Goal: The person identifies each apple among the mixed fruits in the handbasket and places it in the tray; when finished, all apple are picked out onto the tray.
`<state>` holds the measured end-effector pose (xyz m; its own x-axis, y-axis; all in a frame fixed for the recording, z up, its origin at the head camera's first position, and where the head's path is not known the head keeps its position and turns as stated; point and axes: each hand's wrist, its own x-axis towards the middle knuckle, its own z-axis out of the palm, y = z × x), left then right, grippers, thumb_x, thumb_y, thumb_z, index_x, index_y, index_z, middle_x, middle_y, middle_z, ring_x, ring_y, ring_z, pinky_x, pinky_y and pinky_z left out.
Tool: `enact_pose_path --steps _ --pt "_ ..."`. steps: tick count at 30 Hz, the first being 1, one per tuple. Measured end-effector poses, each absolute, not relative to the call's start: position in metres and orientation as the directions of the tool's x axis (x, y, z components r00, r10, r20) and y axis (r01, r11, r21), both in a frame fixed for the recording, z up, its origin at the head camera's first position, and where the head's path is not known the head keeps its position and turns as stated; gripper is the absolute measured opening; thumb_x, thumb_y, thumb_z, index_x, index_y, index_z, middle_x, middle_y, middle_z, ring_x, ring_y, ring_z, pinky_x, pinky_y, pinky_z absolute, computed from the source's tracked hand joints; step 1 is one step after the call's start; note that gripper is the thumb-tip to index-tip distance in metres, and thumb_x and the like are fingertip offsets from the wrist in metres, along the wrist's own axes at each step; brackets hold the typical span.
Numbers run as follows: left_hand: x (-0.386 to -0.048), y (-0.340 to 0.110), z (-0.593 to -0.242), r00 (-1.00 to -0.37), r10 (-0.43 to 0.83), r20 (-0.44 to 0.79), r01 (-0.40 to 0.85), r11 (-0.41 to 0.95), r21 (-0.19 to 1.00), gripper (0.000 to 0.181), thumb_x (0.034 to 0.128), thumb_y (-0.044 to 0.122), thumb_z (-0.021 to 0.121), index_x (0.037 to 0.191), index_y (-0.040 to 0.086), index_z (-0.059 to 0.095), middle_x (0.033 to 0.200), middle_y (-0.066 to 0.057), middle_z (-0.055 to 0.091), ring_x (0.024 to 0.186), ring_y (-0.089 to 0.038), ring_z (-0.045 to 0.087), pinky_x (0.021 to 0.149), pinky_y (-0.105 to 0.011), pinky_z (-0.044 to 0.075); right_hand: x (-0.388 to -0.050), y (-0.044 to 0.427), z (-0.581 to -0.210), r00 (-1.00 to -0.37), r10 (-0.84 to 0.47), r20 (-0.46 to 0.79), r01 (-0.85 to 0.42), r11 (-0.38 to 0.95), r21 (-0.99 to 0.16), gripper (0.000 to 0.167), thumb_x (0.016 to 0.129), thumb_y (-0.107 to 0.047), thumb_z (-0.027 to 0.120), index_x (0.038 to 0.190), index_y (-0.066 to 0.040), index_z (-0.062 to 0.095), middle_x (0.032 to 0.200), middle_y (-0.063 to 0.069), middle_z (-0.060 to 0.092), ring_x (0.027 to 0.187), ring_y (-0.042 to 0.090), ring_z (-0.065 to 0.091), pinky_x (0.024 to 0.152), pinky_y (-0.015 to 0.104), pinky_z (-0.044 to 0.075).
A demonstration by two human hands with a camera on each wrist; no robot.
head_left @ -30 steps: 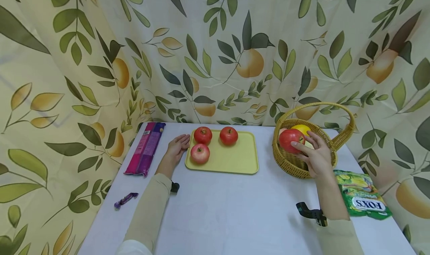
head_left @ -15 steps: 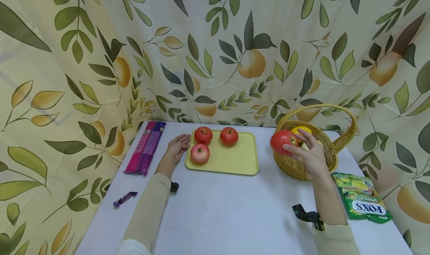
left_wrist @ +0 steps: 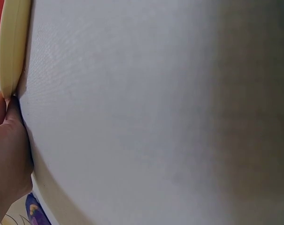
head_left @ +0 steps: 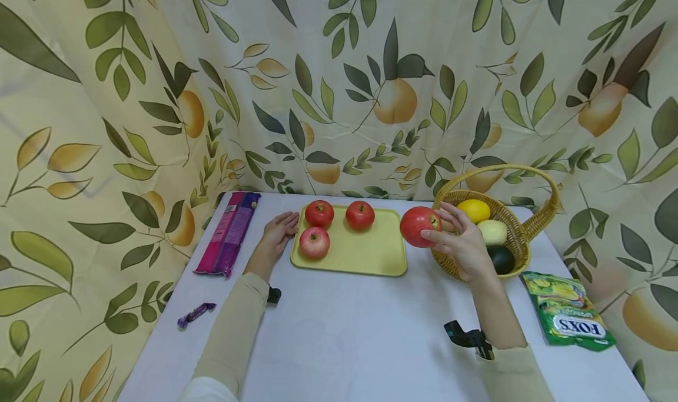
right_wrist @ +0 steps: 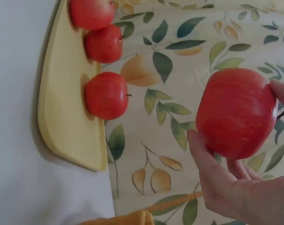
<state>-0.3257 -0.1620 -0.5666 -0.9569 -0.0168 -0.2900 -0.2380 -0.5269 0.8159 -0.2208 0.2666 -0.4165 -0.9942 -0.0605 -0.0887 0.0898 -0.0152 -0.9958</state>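
Note:
My right hand point(head_left: 463, 243) grips a red apple point(head_left: 420, 226) between thumb and fingers, in the air between the tray and the basket. In the right wrist view the held apple point(right_wrist: 236, 113) is clear of any surface. On the yellow tray point(head_left: 371, 255) sit three apples: two red ones at the back, left point(head_left: 319, 214) and middle point(head_left: 360, 215), and a paler pink apple point(head_left: 315, 243) in front. My left hand point(head_left: 278, 237) rests at the tray's left edge, fingers fairly straight; the left wrist view shows its thumb side against the tray rim point(left_wrist: 12, 51).
A wicker basket point(head_left: 450, 266) with a tall handle stands at the right, holding a yellow lemon point(head_left: 474, 211), a pale green fruit point(head_left: 493, 232) and a dark fruit point(head_left: 500, 259). A green FOX'S bag point(head_left: 569, 311) lies beside it. At left lie a purple packet point(head_left: 229, 234) and a wrapped candy point(head_left: 196, 315).
My right hand has carried the red apple left, out from over the basket to near the tray's right edge. The basket's fruit is now more visible. The left hand has stayed in place.

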Motion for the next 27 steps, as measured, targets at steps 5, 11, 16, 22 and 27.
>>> enact_pose_path --steps 5,11,16,22,27 --pt "-0.326 -0.163 -0.565 -0.956 -0.014 -0.292 -0.241 -0.530 0.813 0.077 0.0887 -0.033 0.040 0.160 -0.007 0.026 0.164 -0.025 0.035 0.152 -0.032 0.035 0.107 -0.027 0.051 -0.225 0.254 -0.423 -0.991 -0.113 -0.074 0.078 -0.030 -0.996 0.080 0.091 -0.009 0.081 0.159 -0.017 0.038 0.151 0.006 0.044 0.120 0.022 0.059 0.089 0.032 0.062" --pt "-0.326 -0.163 -0.566 -0.957 -0.014 -0.290 -0.239 -0.529 0.814 0.076 0.0892 -0.032 0.041 0.160 -0.007 0.026 0.164 -0.025 0.035 0.152 -0.032 0.036 0.106 -0.026 0.052 -0.231 0.241 -0.431 -0.991 -0.106 -0.081 0.079 0.029 -0.996 0.088 0.086 -0.011 0.087 0.160 -0.016 0.039 0.156 0.011 0.042 0.117 0.024 0.057 0.090 0.033 0.062" --pt "-0.326 -0.163 -0.566 -0.957 -0.017 -0.291 -0.238 -0.528 0.815 0.077 0.0889 -0.033 0.040 0.160 -0.007 0.026 0.164 -0.025 0.035 0.152 -0.032 0.035 0.106 -0.027 0.052 -0.237 0.232 -0.438 -0.993 -0.091 -0.076 0.073 0.037 -0.997 0.089 0.084 -0.010 0.088 0.159 -0.014 0.040 0.156 0.013 0.044 0.115 0.025 0.061 0.089 0.033 0.062" --pt "-0.326 -0.163 -0.565 -0.957 -0.016 -0.289 -0.238 -0.525 0.817 0.077 0.0886 -0.034 0.040 0.160 -0.008 0.025 0.164 -0.026 0.035 0.152 -0.033 0.035 0.108 -0.028 0.050 -0.244 0.222 -0.449 -0.993 -0.084 -0.084 0.081 0.042 -0.996 0.087 0.084 -0.010 0.088 0.157 -0.013 0.042 0.156 0.012 0.047 0.106 0.022 0.064 0.087 0.030 0.063" --pt "-0.326 -0.163 -0.566 -0.958 -0.019 -0.286 -0.235 -0.520 0.821 0.078 0.0882 -0.034 0.040 0.160 -0.008 0.025 0.163 -0.025 0.035 0.152 -0.033 0.036 0.106 -0.027 0.052 -0.246 0.214 -0.458 -0.990 -0.089 -0.105 0.101 0.043 -0.994 0.086 0.083 -0.007 0.088 0.157 -0.013 0.044 0.156 0.012 0.048 0.109 0.025 0.062 0.086 0.030 0.063"
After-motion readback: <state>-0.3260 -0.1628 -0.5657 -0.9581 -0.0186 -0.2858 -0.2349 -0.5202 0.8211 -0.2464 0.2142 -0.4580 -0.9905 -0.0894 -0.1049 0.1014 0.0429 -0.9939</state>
